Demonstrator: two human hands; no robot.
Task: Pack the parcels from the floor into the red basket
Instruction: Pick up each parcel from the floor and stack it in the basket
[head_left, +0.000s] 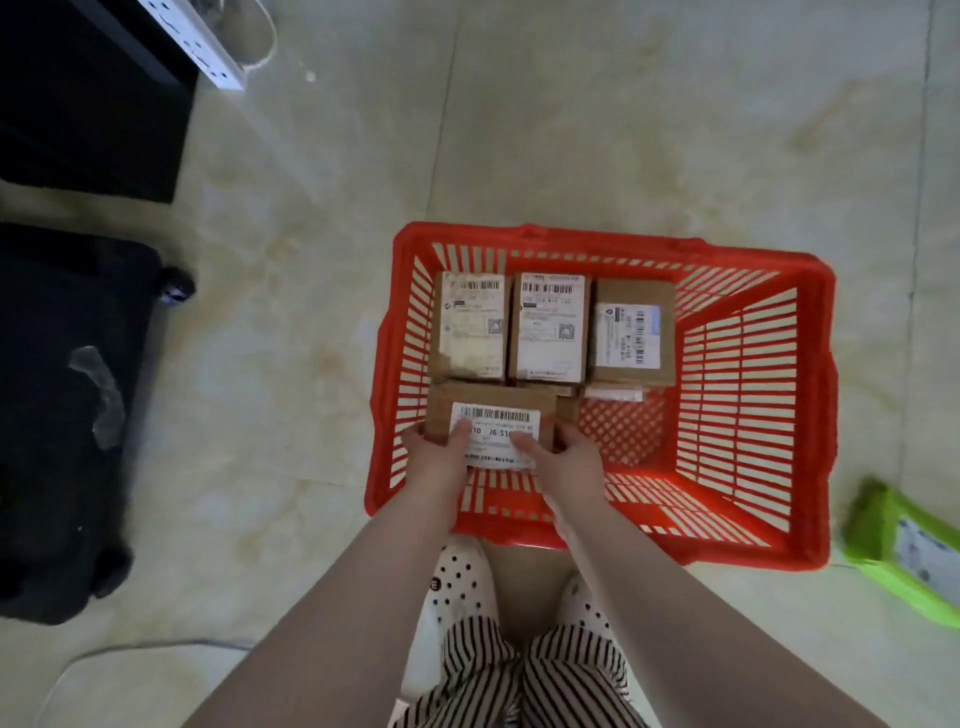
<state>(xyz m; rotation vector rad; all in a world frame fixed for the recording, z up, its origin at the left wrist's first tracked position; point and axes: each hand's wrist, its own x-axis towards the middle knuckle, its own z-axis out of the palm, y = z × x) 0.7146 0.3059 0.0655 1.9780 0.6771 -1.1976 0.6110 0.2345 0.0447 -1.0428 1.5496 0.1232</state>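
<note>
Basket: a red basket (810, 415) with slatted walls stands on the pale tiled floor (571, 130), just ahead of the person's feet
Held parcel: a brown cardboard parcel (491, 418) with a white barcode label on top sits in the near left corner of the basket, gripped from both sides
Left hand: the left hand (434, 449) grips the parcel's left end, thumb laid on the label and fingers curled round the edge
Right hand: the right hand (563, 457) grips the parcel's right end, thumb on the label, fingers wrapped down the side
Back row: three more parcels lie side by side along the far wall of the basket, labels up; the left parcel (472, 325), the middle parcel (549, 327) and the right parcel (631, 332) touch one another, and the held parcel lies just in front of the left two
Beneath: edges of other packages show under the back row; what they are I cannot tell
Right half of basket: bare mesh bottom
Green parcel: a bright green parcel (904, 551) lies on the floor just right of the basket
Suitcase: a black suitcase (67, 415) on wheels lies at the left, well apart from the basket
Power strip: a white power strip (202, 41) sits at the top left
Feet: white dotted shoes (457, 582) and striped trousers (519, 675) show at the bottom
</note>
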